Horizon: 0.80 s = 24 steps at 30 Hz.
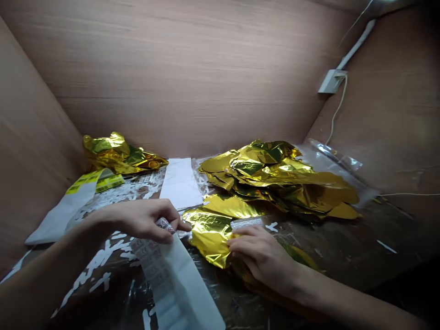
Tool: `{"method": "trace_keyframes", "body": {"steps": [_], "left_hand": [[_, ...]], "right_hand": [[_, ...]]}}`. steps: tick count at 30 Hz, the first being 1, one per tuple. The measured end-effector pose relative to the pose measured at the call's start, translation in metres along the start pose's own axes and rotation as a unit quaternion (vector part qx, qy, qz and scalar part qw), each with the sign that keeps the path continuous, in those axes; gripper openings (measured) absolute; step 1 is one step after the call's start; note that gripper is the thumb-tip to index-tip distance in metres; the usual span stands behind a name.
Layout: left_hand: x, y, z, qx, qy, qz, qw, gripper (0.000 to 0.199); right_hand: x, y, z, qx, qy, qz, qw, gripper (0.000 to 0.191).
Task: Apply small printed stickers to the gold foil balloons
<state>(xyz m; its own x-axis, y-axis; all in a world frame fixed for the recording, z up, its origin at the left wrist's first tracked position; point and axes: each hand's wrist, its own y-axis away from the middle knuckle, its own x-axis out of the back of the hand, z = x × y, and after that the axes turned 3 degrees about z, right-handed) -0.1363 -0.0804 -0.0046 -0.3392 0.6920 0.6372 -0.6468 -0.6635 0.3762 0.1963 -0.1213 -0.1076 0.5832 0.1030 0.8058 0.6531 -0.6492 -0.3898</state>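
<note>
Gold foil piece (209,238) lies under the right hand (263,259), pressed flat by its fingers, not pinched. Just left of it, the left hand (144,220) pinches a white printed strip (172,275) on the surface (343,243). Crumpled gold foil (275,178) heaps beyond the right hand.

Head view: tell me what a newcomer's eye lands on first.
The heaped gold foil grabs attention first, piled right of centre against the back wall, with a smaller crumpled gold foil at back left. In front, the right hand rests on a gold foil sheet, while the left hand pinches a white printed strip.
</note>
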Motion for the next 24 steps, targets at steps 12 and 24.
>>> {"method": "trace_keyframes", "body": {"steps": [12,24], "left_hand": [[-0.022,-0.021,0.003,-0.043,0.134,-0.024,0.990,0.031],[-0.028,-0.022,0.003,-0.034,0.112,-0.026,0.993,0.032]], "right_hand": [[0.023,-0.014,-0.005,-0.080,-0.064,-0.051,0.993,0.023],[-0.011,-0.024,-0.051,-0.086,0.198,-0.145,0.966,0.019]]}}
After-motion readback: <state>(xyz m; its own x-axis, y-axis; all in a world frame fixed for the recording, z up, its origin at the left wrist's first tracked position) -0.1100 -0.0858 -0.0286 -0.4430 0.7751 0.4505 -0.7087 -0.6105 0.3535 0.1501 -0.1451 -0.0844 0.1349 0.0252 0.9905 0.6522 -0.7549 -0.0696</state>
